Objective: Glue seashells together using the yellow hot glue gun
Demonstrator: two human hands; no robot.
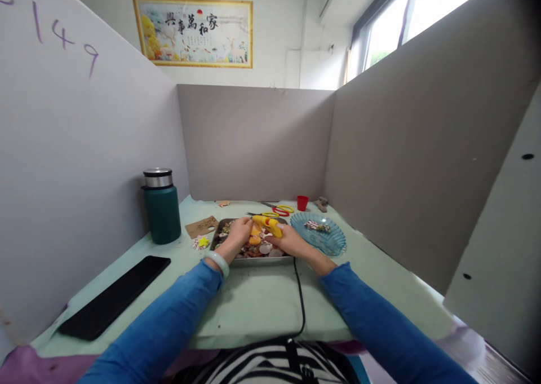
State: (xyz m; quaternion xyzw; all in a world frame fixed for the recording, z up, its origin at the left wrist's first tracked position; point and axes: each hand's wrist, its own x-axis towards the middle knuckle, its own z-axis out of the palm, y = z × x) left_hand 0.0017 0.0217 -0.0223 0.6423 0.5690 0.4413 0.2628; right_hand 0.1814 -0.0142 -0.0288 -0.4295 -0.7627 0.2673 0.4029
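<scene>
My right hand (289,239) is closed round a yellow glue gun (269,224), whose nozzle points left over a metal tray (253,259) filled with several small shells and stones. My left hand (237,234) hovers over the tray's left part, fingers curled on a small orange piece (255,238) right by the nozzle. A black cord (301,299) runs from the gun toward my body. Both sleeves are blue and a pale bangle (217,261) rings my left wrist.
A green flask (161,206) stands at the left and a black flat slab (114,296) lies near the left edge. A blue shell-shaped plate (323,233), a red cup (302,203), scissors (279,209) and a brown card (202,226) surround the tray. Grey partition walls enclose the table.
</scene>
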